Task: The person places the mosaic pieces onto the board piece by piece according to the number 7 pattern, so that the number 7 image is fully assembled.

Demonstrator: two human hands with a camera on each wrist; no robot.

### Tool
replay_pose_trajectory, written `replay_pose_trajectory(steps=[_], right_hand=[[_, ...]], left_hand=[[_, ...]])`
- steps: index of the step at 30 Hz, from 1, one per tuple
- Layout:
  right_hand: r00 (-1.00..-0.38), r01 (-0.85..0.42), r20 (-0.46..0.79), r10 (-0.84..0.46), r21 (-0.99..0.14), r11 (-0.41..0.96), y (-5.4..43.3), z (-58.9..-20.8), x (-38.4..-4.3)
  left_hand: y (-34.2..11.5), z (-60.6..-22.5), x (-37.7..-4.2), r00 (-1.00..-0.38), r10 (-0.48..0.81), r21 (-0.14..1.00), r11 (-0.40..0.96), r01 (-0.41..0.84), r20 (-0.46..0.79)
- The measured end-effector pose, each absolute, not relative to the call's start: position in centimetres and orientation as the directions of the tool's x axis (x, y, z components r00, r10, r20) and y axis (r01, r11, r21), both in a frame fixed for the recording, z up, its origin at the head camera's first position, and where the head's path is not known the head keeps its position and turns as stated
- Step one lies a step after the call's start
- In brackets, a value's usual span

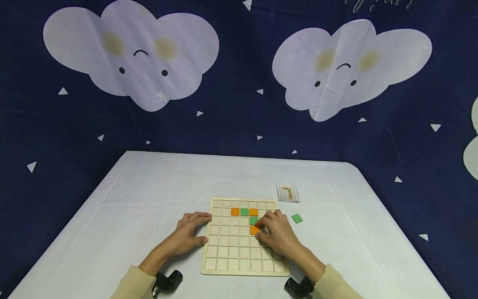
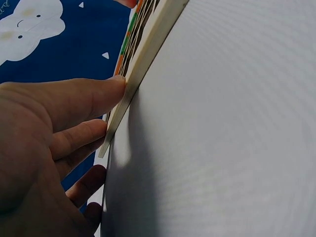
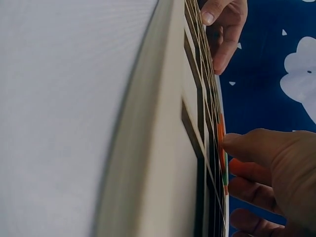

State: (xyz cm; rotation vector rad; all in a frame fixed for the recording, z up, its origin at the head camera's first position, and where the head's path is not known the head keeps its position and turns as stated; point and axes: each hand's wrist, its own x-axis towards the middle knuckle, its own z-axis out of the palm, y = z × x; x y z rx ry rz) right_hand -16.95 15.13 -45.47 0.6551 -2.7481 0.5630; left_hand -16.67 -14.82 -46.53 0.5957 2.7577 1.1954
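On white-covered table (image 1: 130,216), gridded board (image 1: 223,251), navy cloud-print backdrop (image 1: 242,54) behind.

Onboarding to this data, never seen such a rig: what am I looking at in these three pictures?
No machine here: the hands are a person's own. The big picture comes from a head-worn camera looking forward and down; the other two come from cameras on the left and right wrists.

On the white table lies a gridded board with five orange and green tiles in it. To its right are a small printed card and a loose green tile.

The left hand touches the board's left edge. The right hand has its fingertips at the lowest orange tile; whether it pinches or just presses, I can't tell.
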Motion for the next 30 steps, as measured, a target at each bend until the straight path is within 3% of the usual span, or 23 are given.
replay_pose_trajectory(steps=[15,30], right_hand=[[-0.907,-0.407,0.291,-0.305,-0.418,0.812,17.1,-44.1,-17.2],[-0.927,-0.359,0.277,-0.254,-0.451,0.817,21.1,-43.9,-17.8]], left_hand=[[-14.9,-46.4,-16.6,-0.92,0.383,0.716,0.618,0.324,0.086],[-14.9,-46.5,-16.6,-0.917,0.388,0.71,0.62,0.335,0.094]])
